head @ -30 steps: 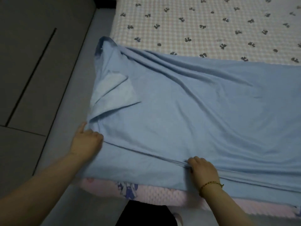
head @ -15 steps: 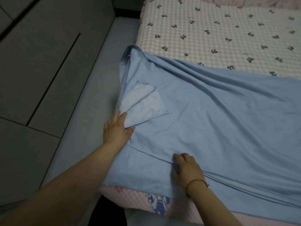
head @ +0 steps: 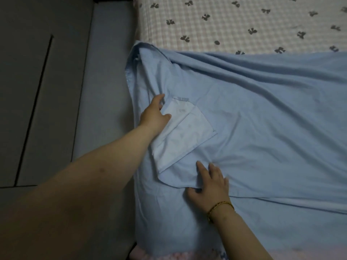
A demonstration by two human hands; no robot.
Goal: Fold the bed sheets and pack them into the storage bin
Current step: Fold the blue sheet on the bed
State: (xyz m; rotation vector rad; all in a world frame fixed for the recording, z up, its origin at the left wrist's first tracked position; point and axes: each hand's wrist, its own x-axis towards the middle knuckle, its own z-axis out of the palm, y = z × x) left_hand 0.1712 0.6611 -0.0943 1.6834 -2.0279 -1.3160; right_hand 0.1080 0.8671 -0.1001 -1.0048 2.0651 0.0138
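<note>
Nearest, right grip [head: 208, 184] pressing flat-fingered on blue sheet [head: 262, 128], spread over the bed [head: 225, 25]. At eleven o'clock beyond, left grip [head: 155, 113] pinching the turned-back corner [head: 182, 132] — the nearer hand to it; long axis running nine to three.

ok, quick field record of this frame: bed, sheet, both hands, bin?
bed: checked cover with dark bows, showing beyond the sheet
sheet: blue, spread across the bed, creased
corner flap: paler side up, turned back onto the sheet near its left edge
left hand: grips the flap's upper edge
right hand: flat on the sheet just below the flap, fingers spread
bracelet: on the right wrist
bin: not in view
</note>
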